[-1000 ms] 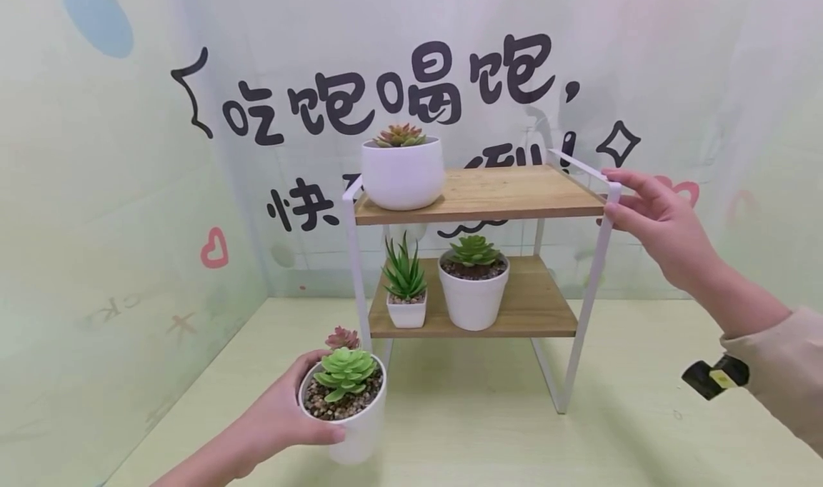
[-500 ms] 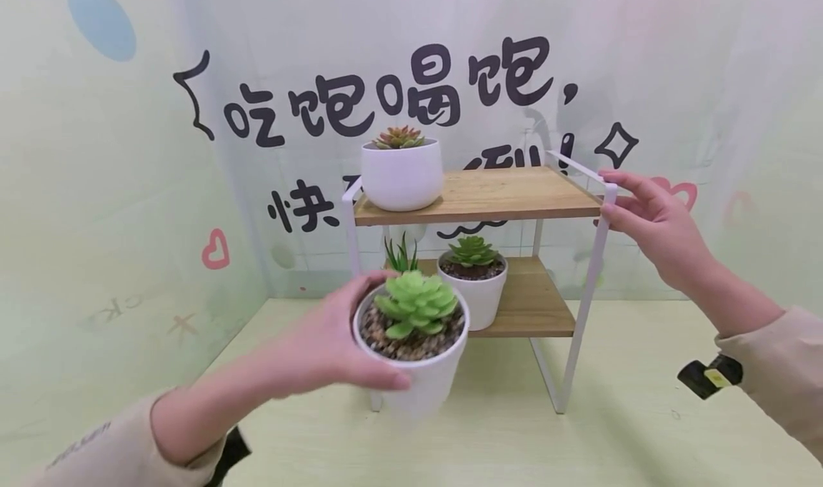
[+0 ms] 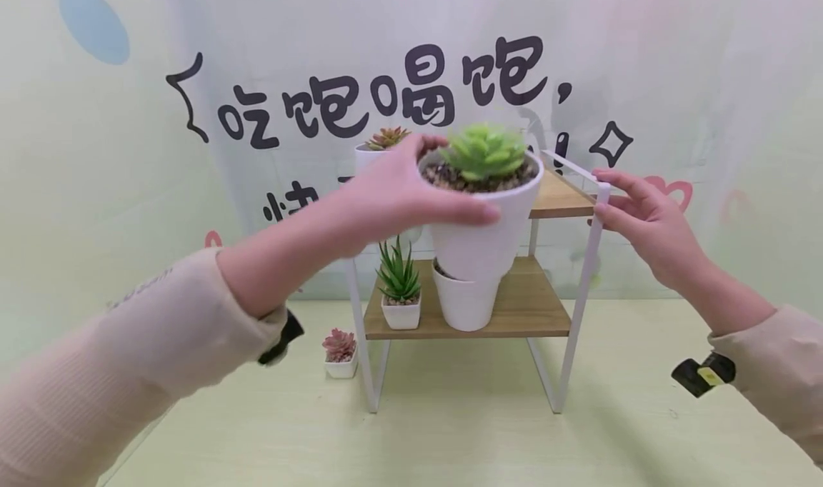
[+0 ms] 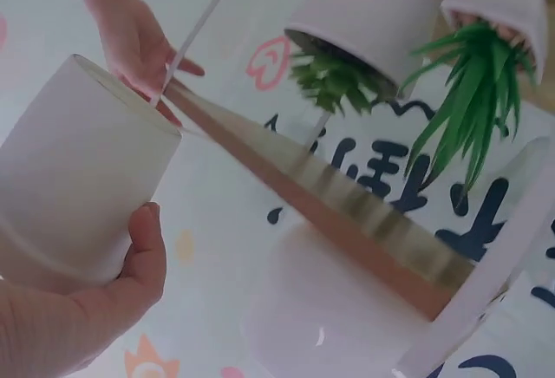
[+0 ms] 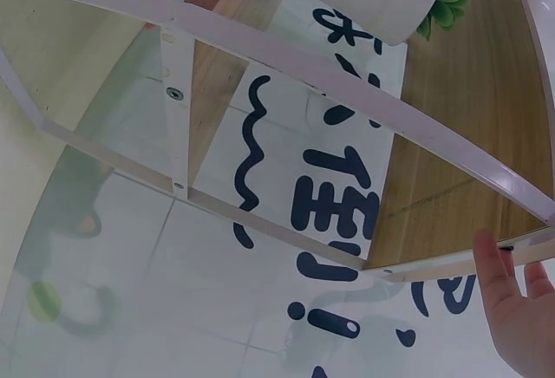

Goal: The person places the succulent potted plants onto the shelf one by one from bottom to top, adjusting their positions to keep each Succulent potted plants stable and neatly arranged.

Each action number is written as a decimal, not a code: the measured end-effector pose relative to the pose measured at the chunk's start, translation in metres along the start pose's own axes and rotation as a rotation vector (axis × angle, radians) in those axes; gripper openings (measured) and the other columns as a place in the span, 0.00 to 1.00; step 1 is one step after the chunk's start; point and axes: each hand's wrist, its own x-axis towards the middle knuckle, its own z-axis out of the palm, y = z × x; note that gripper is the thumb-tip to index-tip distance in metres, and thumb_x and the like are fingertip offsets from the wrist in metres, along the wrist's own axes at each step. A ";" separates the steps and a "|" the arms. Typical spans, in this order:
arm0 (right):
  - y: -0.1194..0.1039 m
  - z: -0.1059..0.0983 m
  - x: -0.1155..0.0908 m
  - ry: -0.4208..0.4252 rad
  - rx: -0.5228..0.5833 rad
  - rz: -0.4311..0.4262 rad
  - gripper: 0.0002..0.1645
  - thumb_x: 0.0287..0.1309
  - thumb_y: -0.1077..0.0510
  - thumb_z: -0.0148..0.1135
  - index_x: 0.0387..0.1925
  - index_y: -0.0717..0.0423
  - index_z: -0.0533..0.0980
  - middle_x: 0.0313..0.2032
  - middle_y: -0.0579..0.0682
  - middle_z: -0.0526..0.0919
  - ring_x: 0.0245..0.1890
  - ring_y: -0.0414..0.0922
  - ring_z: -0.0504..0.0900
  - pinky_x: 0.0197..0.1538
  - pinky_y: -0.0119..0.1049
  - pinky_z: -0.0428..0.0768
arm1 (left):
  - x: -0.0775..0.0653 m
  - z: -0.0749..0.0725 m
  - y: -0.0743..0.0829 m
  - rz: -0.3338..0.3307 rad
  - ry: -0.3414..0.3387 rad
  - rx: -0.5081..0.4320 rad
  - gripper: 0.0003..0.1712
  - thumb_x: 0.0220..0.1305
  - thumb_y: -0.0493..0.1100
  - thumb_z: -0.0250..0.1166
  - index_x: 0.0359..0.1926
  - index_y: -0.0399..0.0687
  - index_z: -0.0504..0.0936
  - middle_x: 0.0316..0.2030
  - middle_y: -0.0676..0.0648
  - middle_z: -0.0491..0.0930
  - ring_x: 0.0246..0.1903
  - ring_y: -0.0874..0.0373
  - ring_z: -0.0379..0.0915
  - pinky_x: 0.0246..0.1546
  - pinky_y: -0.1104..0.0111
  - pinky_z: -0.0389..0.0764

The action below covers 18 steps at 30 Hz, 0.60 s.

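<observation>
My left hand (image 3: 392, 198) grips a potted green succulent (image 3: 482, 237) in a white pot, held up in front of the shelf's upper board. In the left wrist view, the thumb (image 4: 146, 244) presses on the pot's side. My right hand (image 3: 656, 230) pinches the front right corner of the two-tier plant stand (image 3: 530, 301), which has wooden boards and a white metal frame. On the upper board, a round white pot with a reddish succulent (image 3: 386, 138) is partly hidden by the left hand. The lower board bears a spiky aloe-like plant (image 3: 400, 280) and another white pot (image 3: 466, 305), its top covered.
A small pink succulent in a white square pot (image 3: 341, 351) stands on the pale table (image 3: 450, 437), left of the stand's front leg. Behind is a printed backdrop (image 3: 308, 30) with black lettering.
My left hand has lifted the potted succulent from low beside the stand, up and to the right, to the upper board's height. The right hand stays at the corner.
</observation>
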 end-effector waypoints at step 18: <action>-0.001 0.001 0.000 0.009 -0.030 0.011 0.23 0.59 0.69 0.53 0.55 0.50 0.72 0.48 0.44 0.71 0.40 0.32 0.80 0.42 0.19 0.75 | 0.075 0.021 0.012 -0.031 0.211 0.037 0.34 0.41 0.59 0.73 0.44 0.44 0.74 0.38 0.49 0.77 0.37 0.59 0.76 0.36 0.72 0.77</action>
